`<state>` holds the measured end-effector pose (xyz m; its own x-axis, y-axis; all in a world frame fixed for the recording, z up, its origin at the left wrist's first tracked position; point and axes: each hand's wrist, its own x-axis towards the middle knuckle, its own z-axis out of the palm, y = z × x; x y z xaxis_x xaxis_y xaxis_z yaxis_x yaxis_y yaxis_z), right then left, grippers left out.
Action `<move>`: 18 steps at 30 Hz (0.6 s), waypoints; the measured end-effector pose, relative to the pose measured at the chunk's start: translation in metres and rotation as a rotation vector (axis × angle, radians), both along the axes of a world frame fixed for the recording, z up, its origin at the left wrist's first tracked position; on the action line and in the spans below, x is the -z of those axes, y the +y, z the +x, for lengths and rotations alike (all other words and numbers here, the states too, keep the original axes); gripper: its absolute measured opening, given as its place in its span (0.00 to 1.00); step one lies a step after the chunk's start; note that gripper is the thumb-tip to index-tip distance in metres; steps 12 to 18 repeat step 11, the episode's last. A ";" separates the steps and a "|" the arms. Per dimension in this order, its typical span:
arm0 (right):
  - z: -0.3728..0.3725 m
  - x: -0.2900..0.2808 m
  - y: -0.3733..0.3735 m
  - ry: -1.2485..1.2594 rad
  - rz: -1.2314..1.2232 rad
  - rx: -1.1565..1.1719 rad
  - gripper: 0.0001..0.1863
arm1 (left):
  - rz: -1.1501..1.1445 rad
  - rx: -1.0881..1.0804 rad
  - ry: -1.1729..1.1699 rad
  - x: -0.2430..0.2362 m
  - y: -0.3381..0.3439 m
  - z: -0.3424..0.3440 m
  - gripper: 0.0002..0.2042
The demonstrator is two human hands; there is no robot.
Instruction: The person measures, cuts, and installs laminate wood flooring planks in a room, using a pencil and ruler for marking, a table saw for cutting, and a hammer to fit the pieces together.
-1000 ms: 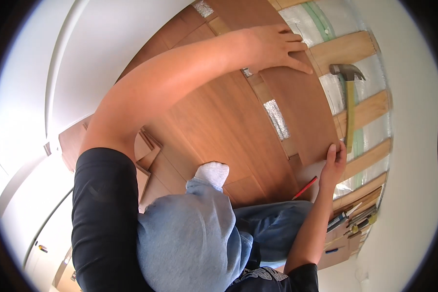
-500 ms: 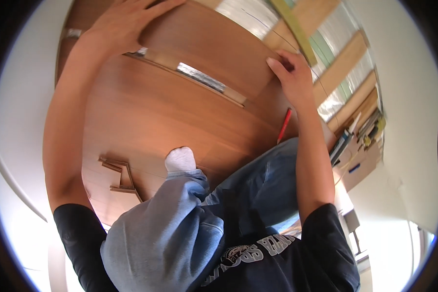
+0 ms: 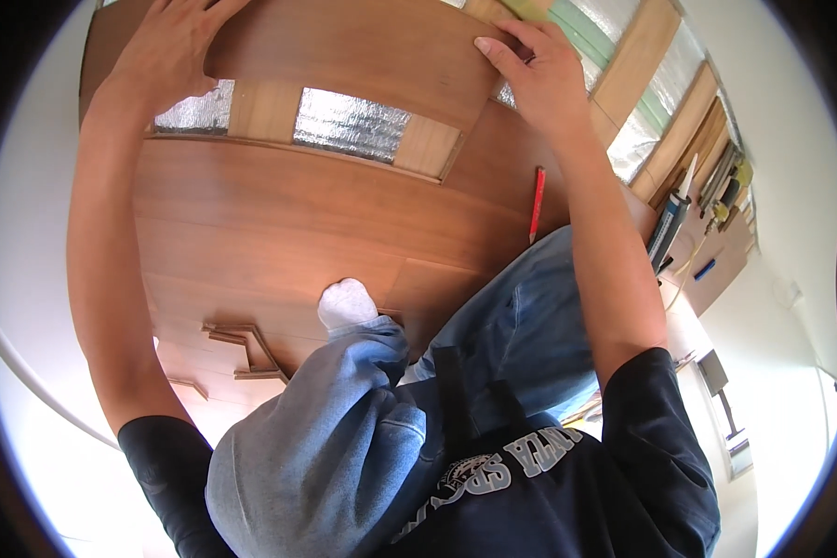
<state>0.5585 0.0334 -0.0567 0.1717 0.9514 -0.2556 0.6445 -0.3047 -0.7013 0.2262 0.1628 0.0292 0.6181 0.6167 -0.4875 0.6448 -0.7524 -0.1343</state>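
Observation:
A brown wooden floorboard [image 3: 363,56] lies across the upper part of the view, with a gap between it and the laid floorboards [image 3: 316,200]. My left hand [image 3: 172,51] rests spread over its left part, thumb at the near edge; the fingertips run past the picture's top. At the board's right end, my right hand [image 3: 535,70] grips it with the thumb on top and fingers curled at the edge. Silver foil [image 3: 349,123] and pale wooden battens [image 3: 262,110] show through the gap. A red pencil [image 3: 538,205] lies on the floor beside my right forearm.
Cut board pieces [image 3: 251,352] lie at lower left, near my socked foot [image 3: 347,303]. To the right are a sealant cartridge [image 3: 670,223], a blue marker [image 3: 705,270] and other tools. Bare battens [image 3: 637,65] with foil between them stretch toward the white wall [image 3: 790,158].
The floorboard has shifted away from the laid floor, so the gap is wider and more foil shows. Both hands have moved up and left in the picture with it.

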 end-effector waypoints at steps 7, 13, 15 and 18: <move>0.007 -0.011 0.011 -0.082 0.158 -0.095 0.16 | 0.044 -0.027 -0.034 0.004 0.014 0.010 0.55; 0.013 -0.002 0.017 -0.156 0.148 -0.111 0.19 | 0.083 -0.015 -0.068 0.012 0.021 0.011 0.57; 0.013 -0.002 0.017 -0.156 0.148 -0.111 0.19 | 0.083 -0.015 -0.068 0.012 0.021 0.011 0.57; 0.013 -0.002 0.017 -0.156 0.148 -0.111 0.19 | 0.083 -0.015 -0.068 0.012 0.021 0.011 0.57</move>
